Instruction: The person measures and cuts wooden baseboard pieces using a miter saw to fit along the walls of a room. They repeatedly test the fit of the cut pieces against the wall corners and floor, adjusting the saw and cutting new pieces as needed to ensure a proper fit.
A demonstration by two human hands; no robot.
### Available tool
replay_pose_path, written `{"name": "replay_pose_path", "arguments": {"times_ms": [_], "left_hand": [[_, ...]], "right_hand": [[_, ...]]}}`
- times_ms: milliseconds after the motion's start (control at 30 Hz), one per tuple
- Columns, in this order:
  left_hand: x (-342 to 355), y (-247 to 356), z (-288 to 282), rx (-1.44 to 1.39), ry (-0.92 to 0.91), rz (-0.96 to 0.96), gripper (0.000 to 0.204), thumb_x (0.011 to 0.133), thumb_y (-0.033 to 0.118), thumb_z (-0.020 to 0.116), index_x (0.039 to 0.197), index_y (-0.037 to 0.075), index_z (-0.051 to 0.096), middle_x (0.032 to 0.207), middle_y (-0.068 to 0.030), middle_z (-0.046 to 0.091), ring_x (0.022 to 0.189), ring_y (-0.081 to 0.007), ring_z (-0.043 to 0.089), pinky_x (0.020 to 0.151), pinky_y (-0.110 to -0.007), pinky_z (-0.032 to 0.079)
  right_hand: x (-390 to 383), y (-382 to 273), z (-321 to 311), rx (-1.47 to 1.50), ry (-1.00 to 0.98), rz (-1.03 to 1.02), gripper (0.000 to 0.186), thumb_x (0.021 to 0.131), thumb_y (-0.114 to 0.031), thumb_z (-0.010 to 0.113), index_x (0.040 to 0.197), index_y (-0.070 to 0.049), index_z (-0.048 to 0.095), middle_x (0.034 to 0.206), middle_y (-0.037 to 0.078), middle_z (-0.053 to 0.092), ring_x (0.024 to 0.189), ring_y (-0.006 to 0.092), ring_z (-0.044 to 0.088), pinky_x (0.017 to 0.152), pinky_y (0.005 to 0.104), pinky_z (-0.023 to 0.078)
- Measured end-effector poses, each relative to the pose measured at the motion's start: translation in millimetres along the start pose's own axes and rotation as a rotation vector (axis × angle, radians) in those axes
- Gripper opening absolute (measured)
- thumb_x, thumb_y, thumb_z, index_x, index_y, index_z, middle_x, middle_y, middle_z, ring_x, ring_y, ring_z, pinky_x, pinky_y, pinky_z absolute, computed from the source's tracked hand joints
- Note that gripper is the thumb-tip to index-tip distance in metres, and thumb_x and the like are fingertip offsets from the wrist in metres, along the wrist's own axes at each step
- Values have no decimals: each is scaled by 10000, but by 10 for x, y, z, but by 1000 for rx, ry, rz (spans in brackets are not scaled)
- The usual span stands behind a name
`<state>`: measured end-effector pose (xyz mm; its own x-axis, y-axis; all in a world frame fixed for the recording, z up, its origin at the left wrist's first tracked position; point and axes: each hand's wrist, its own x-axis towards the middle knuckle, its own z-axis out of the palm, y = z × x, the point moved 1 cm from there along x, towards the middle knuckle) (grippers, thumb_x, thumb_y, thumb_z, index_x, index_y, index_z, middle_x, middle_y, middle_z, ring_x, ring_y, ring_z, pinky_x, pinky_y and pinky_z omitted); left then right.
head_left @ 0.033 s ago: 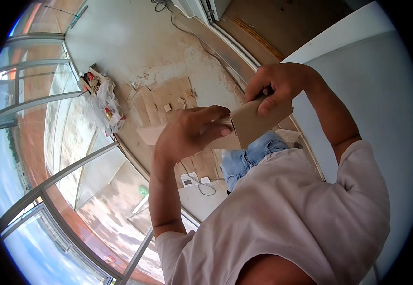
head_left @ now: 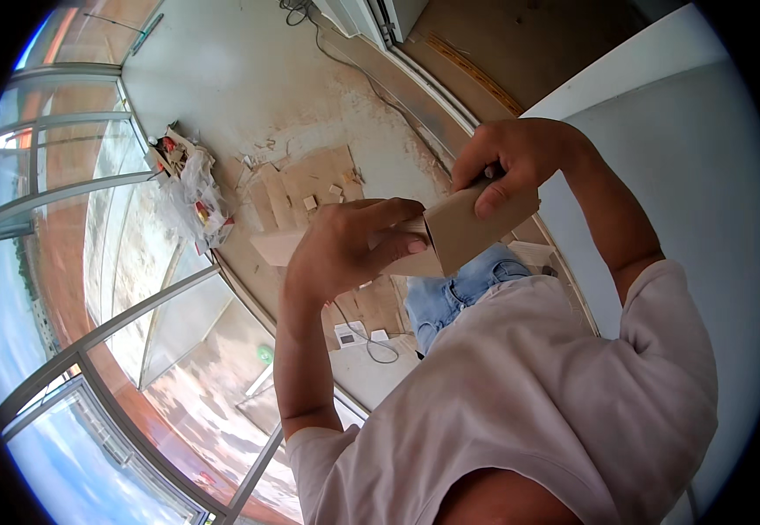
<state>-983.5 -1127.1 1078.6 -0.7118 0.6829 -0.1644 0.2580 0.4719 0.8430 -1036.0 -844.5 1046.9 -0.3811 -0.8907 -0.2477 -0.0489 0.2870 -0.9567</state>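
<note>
My left hand point(head_left: 345, 238) is closed around a long tan board-like piece point(head_left: 277, 248), whose far end sticks out to the left behind the wrist. To the right, my right hand point(head_left: 520, 157) grips a beige flat-sided piece point(head_left: 472, 229) from above, thumb on its near face. The two pieces meet at a dark edge line between my hands; I cannot tell whether they are joined or one sits in the other. A small dark round-ended thing point(head_left: 490, 171) shows between my right thumb and fingers; its kind is unclear. Both pieces are held up above the floor.
Flattened cardboard point(head_left: 279, 188) with small offcuts lies on the dusty floor. A clear plastic bag with rubbish point(head_left: 192, 192) stands by the windows point(head_left: 91, 179) at left. A cable point(head_left: 380, 92) runs along the door track, and a white wall panel point(head_left: 669, 175) is close on my right.
</note>
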Motion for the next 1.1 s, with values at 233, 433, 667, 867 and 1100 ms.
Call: {"name": "replay_pose_path", "arguments": {"times_ms": [233,433,667,867,1100], "left_hand": [[539,169,-370,265,23,134,317,859,237,809,1095,40,733,887,-130,727,756,-327,708,649,-382,545],[1265,-49,-737,260,-21,165,260,830,174,816,1044,50,737,842,-100,704,744,-309,693,649,-387,537],[2567,-831,-1117,221,-114,276,257,808,171,829,990,27,717,853,-103,704,749,-316,681,661,-393,537],[3872,-1155,-1235,-3,-285,399,223,812,178,834,956,63,708,805,-111,665,712,-332,641,628,-420,509],[5407,-1125,-1075,-98,-590,502,219,843,101,828,1004,-1,719,935,-143,729,839,-310,705,739,-380,560]], "right_hand": [[24,-90,-563,-235,83,-38,426,810,-386,833,995,-12,749,827,89,684,714,206,650,626,339,513],[120,6,-1181,-340,197,-18,364,798,-324,834,1010,-39,758,836,95,670,782,236,664,659,358,519],[321,566,-2130,-239,279,225,360,820,-350,805,1064,-87,773,937,101,703,843,258,685,740,386,533],[111,921,-2788,-108,400,417,413,827,-409,786,1115,-114,765,960,98,762,867,263,708,786,396,527],[-502,1319,-3367,68,637,512,390,841,-423,779,1083,-118,769,912,86,760,827,244,708,754,400,523]]}}
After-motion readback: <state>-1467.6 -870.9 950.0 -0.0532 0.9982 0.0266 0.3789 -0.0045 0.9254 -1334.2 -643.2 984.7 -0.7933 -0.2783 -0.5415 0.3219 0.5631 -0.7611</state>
